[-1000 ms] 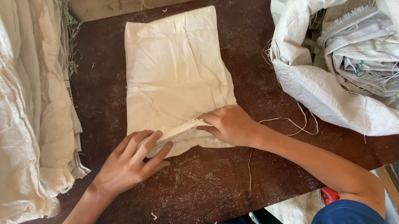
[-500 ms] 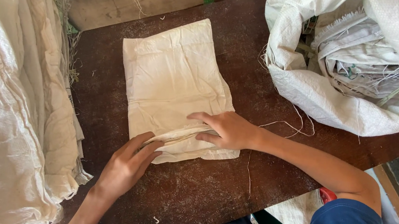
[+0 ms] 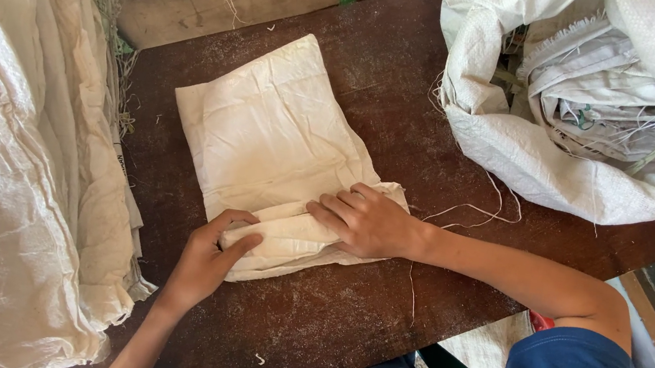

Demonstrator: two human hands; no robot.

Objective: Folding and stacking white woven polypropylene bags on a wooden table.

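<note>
Off to the left a heap of pale woven sacks (image 3: 17, 168) hangs over the edge of the dark brown counter (image 3: 323, 344), frayed threads trailing down its side. Next comes the left hand (image 3: 208, 257), fingers curled around the near end of the cream cloth bag (image 3: 267, 134), thumb tucked under the roll. That bag lies flat in the middle of the counter, its far part smooth, its near edge turned up into a thick fold. A second ago that fold was only a thin lip with both hands lying flatter on it — now it has grown into a fat roll and moved a little farther up the cloth, so the rolling seems well begun but with most of the bag left flat. The right hand (image 3: 365, 221) presses down on the roll's other end, fingers bent over it, gripping rather than spread. Further right loose white threads (image 3: 475, 216) straggle across the wood, and beyond them an open white sack (image 3: 535, 144) holds bundled cloth pieces (image 3: 608, 103).

How many layers the roll holds is hidden under the hands — and the big sack is cut off by the frame.
</note>
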